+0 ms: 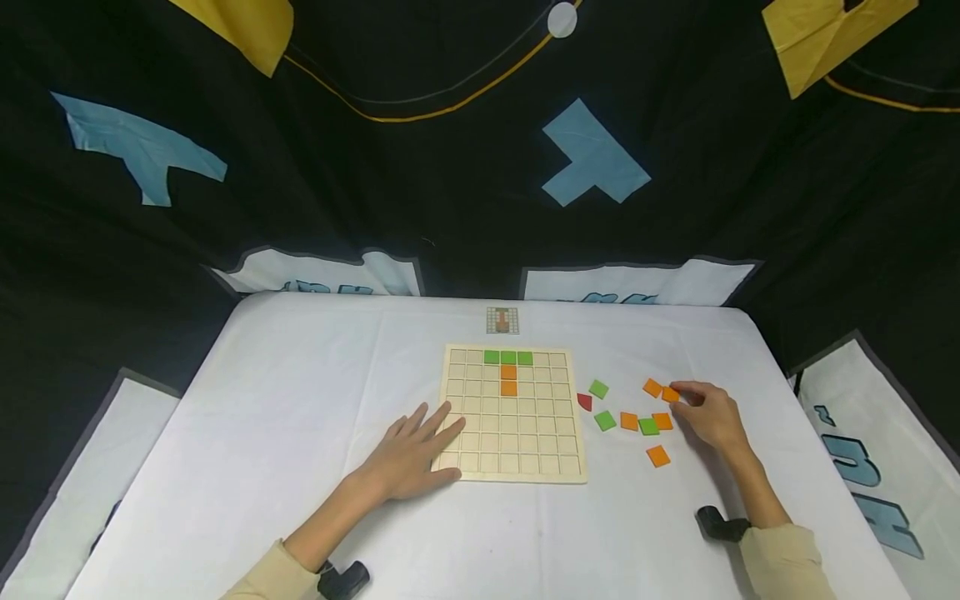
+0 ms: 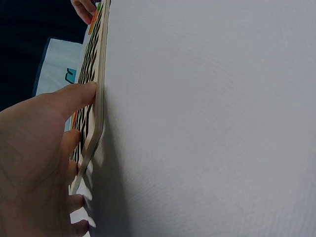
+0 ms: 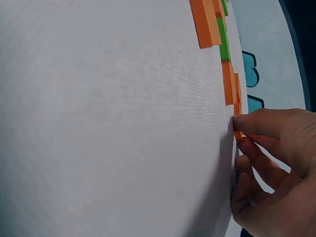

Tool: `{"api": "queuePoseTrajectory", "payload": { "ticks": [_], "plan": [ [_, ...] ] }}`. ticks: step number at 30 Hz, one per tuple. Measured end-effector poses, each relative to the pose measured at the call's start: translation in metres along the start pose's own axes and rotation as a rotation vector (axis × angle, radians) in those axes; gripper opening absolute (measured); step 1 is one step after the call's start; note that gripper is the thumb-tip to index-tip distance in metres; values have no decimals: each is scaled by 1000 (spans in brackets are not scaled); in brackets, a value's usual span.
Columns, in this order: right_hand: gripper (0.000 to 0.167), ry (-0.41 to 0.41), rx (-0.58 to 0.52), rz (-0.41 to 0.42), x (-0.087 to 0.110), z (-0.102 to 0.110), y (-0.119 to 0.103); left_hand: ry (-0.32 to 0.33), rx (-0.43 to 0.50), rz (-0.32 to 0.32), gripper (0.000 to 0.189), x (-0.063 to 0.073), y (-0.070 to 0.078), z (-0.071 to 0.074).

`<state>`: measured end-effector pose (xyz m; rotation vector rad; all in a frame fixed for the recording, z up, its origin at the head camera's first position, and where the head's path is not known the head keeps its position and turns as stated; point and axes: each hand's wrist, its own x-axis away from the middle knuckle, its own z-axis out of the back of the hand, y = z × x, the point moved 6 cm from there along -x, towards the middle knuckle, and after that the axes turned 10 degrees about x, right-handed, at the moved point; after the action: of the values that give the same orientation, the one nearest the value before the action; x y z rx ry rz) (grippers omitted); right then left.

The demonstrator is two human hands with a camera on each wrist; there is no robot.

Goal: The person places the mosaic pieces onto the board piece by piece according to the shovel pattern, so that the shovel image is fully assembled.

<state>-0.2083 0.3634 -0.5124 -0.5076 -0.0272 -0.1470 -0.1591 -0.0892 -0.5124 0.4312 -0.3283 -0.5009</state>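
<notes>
A pale wooden grid board [image 1: 540,450] lies on the white table. Three green square tiles [image 1: 508,357] sit side by side in its top row, with two orange square tiles [image 1: 508,388] in a column beneath the middle one. My left hand [image 1: 405,458] rests with spread fingers on the board's lower left corner; in the left wrist view its thumb [image 2: 81,96] touches the board's edge. To the right of the board, my right hand [image 1: 712,414] pinches an orange square tile [image 1: 670,395] between thumb and fingers, at table level. The right wrist view shows this same orange tile [image 3: 238,109] partly covered by the fingertips.
Loose orange tiles [image 1: 657,456], green tiles [image 1: 604,421] and one red quarter-round tile [image 1: 585,402] lie between the board and my right hand. A small printed pattern card [image 1: 502,321] lies beyond the board's far edge. Dark cloth [image 1: 465,183] hangs behind the table.
</notes>
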Motion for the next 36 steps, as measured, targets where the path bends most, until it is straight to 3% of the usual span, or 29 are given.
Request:
{"api": "queuePoseTrajectory", "payload": {
  "ticks": [12,36],
  "plan": [
    [36,46,-15,16,1,4,-7,-1,3,-8,72,0,0,0],
    [32,-10,-145,211,13,-26,-117,-2,15,-6,72,2,1,1]
  ]
}}
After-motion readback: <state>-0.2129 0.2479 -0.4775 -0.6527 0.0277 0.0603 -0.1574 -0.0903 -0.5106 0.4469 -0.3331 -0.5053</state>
